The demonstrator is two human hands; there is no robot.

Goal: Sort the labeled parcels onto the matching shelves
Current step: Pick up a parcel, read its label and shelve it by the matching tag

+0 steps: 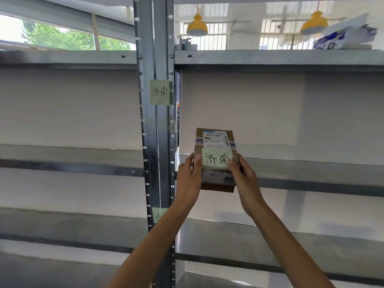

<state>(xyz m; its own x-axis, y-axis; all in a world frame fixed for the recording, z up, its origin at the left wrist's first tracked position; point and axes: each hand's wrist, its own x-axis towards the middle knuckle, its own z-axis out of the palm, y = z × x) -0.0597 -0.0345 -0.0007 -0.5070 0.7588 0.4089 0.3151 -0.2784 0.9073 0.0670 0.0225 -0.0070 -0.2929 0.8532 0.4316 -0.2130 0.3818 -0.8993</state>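
A small brown cardboard parcel (216, 140) with a white shipping label and a pale green handwritten note is held over the front edge of the right-hand middle shelf (311, 169). My left hand (189, 175) grips its left side, thumb on top. My right hand (243, 175) grips its right side, thumb on the note. A matching green note (160, 92) with the same two characters is stuck on the metal upright (154, 132) at this shelf's level. Another green note (159, 214) sits lower on the upright, partly hidden by my left forearm.
Grey metal shelving spans the view, with several levels on both sides of the upright. A blue-and-white package (345, 36) lies on the top right shelf (270, 57). Yellow lamps (197, 27) hang behind. The lower shelf (311, 242) runs under my arms.
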